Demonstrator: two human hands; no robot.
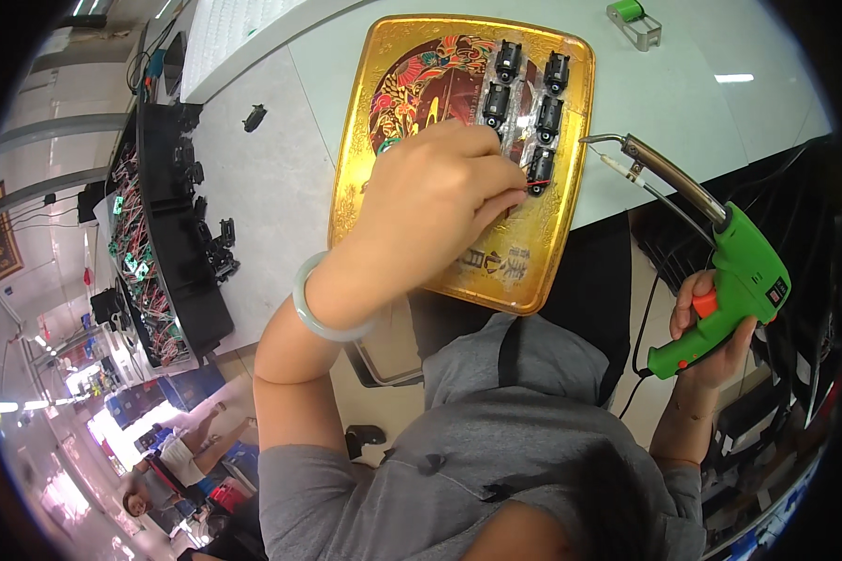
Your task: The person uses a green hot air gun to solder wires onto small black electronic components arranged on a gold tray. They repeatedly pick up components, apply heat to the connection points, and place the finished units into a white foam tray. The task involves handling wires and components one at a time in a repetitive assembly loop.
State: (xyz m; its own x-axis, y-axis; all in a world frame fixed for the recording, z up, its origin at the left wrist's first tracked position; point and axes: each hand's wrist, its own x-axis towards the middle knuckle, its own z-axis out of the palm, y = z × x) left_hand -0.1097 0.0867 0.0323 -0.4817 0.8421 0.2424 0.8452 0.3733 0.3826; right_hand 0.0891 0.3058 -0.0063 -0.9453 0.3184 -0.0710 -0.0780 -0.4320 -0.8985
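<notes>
My left hand reaches over a gold lidded tin with a red floral pattern. Its thumb and fingers pinch together at a thin red wire, beside a small black part. Several such black parts stand in two rows on clear strips on the tin; my fingers hide the near end of the left row. In my right hand is a green soldering gun, a finger by its orange trigger. The gun's bent metal tip points left, over the tin's right edge.
A long black bin full of coloured wires stands at left, with loose black parts beside it. One more black part lies farther back. At the far right sits a metal holder with a green roll. Another person is in the background.
</notes>
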